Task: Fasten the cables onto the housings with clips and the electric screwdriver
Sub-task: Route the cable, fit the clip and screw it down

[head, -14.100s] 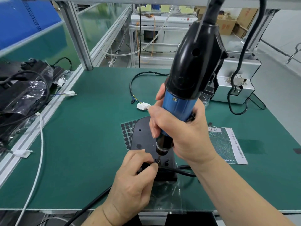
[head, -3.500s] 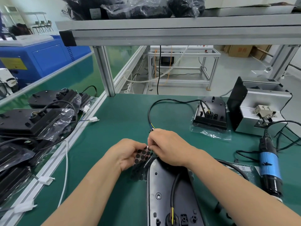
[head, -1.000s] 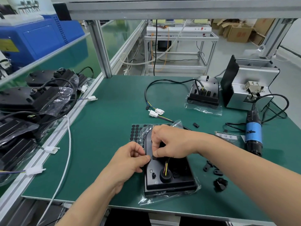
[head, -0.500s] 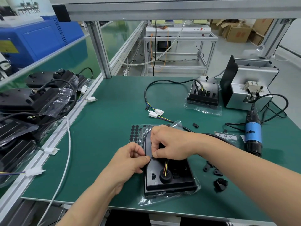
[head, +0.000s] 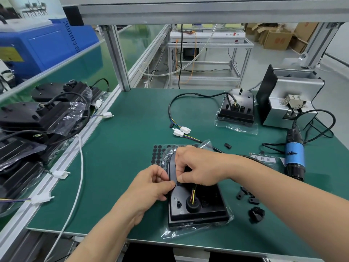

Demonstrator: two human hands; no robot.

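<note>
Green bench mat point(head: 117, 157) carries a silver screw feeder point(head: 294, 103) back right. Near its front edge a bagged black housing point(head: 217, 207) lies under both hands: the left hand point(head: 151, 186) pinches its left rim; the right hand point(head: 198, 167) has curled fingers covering its top, their grip hidden. An electric screwdriver point(head: 294, 157) lies far right, loose black clips point(head: 253, 201) between.

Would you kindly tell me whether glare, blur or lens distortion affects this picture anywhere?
Head view: sharp and evenly lit, with soft shadows only; the wide lens makes the frame post lean outward; glare streaks the plastic bag under the near housing.
</note>
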